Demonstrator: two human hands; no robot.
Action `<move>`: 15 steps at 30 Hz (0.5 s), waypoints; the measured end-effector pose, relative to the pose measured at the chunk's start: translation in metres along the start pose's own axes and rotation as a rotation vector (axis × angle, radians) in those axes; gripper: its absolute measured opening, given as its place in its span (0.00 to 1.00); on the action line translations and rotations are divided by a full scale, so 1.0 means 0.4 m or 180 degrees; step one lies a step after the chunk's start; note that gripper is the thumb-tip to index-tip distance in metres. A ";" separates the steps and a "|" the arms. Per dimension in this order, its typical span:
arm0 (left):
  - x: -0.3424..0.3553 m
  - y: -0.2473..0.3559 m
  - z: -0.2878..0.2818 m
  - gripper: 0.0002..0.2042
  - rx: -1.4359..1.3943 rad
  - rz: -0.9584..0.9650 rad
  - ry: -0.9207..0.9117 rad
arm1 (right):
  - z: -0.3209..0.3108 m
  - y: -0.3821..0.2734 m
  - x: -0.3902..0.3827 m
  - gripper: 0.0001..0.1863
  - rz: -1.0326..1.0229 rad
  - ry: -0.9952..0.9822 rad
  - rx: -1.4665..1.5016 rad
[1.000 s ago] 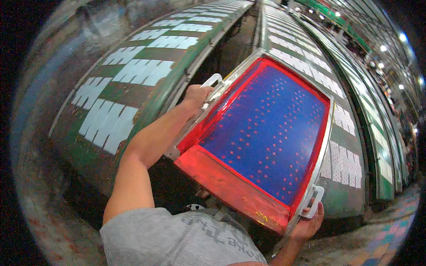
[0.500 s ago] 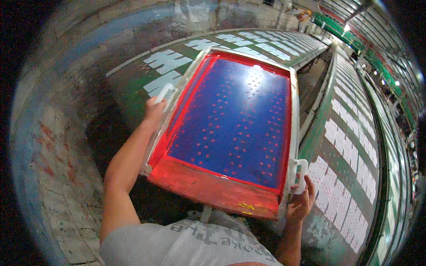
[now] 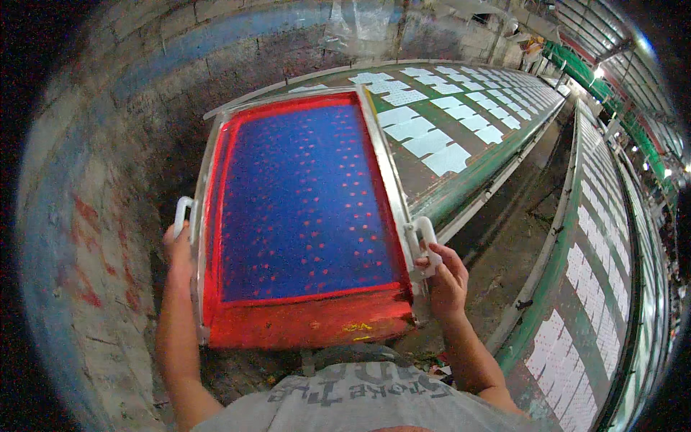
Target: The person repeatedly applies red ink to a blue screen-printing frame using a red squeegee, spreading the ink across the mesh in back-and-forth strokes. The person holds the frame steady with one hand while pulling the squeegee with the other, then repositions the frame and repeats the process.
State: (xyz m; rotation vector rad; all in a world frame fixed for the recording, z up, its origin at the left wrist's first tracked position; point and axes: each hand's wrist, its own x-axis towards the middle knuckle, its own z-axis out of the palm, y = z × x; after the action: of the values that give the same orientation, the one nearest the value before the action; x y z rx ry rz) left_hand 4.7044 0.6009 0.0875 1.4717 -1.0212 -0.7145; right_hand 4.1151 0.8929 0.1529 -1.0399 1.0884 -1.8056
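A screen printing frame (image 3: 288,194) is held up in front of me, its blue mesh dotted with small red marks and bordered in red. Red ink coats the near end. My left hand (image 3: 178,241) grips the white handle (image 3: 184,207) on the frame's left side. On the right side, my right hand (image 3: 445,281) is closed round the other white handle (image 3: 427,234). The frame hides part of the long printing table behind it.
Beyond the frame runs a long green table (image 3: 450,191) with rows of pale cut fabric pieces (image 3: 425,137). A second long table (image 3: 533,324) carries dotted pieces on the right. A narrow aisle (image 3: 504,223) separates them. A rough block wall (image 3: 101,237) stands at the left.
The frame has shifted left and turned straighter, with both hands still on its handles. More of the far table and the aisle now shows to its right.
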 end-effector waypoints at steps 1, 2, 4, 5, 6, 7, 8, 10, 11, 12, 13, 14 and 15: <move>0.017 -0.025 -0.037 0.11 -0.0135 -0.0014 0.0058 | 0.029 0.028 0.032 0.28 -0.0129 -0.0123 0.0117; 0.031 -0.043 -0.074 0.12 -0.0245 -0.0112 0.0130 | 0.051 0.048 0.064 0.28 0.0000 -0.0200 0.0084; 0.053 -0.075 -0.153 0.12 -0.0135 -0.0311 0.0199 | 0.086 0.092 0.118 0.30 0.0142 -0.0420 0.0028; 0.035 -0.097 -0.178 0.13 -0.0301 -0.0296 0.0162 | 0.103 0.112 0.138 0.29 0.0244 -0.0496 0.0000; 0.014 -0.106 -0.216 0.13 -0.0405 -0.0509 0.0271 | 0.121 0.130 0.161 0.29 0.0305 -0.0589 -0.0021; -0.007 -0.109 -0.256 0.13 -0.0520 -0.0708 0.0399 | 0.138 0.145 0.186 0.29 0.0290 -0.0719 -0.0050; -0.027 -0.115 -0.284 0.13 -0.0705 -0.0781 0.0468 | 0.153 0.158 0.214 0.29 0.0391 -0.0813 -0.0045; -0.051 -0.120 -0.334 0.14 0.0630 -0.0324 0.0833 | 0.181 0.177 0.269 0.29 0.0452 -0.1067 -0.0040; -0.059 -0.126 -0.354 0.15 0.0508 -0.0440 0.0858 | 0.191 0.184 0.294 0.29 0.0644 -0.1129 -0.0039; -0.067 -0.134 -0.370 0.15 0.0381 -0.0559 0.0892 | 0.199 0.193 0.326 0.28 0.0705 -0.1173 -0.0056; -0.079 -0.146 -0.379 0.15 0.0258 -0.0734 0.1021 | 0.204 0.202 0.361 0.28 0.0760 -0.1240 -0.0074; -0.094 -0.158 -0.386 0.16 0.0223 -0.0551 0.0960 | 0.204 0.213 0.396 0.27 0.0776 -0.1330 -0.0077; -0.105 -0.168 -0.380 0.16 0.0201 -0.0416 0.0986 | 0.197 0.220 0.429 0.26 0.0782 -0.1407 -0.0253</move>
State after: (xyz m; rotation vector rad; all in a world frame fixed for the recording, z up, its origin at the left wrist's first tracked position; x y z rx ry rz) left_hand 4.8331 0.7047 0.0421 1.6554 -0.7209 -0.5278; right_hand 4.1404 0.6869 0.1386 -1.2218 0.9680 -1.2689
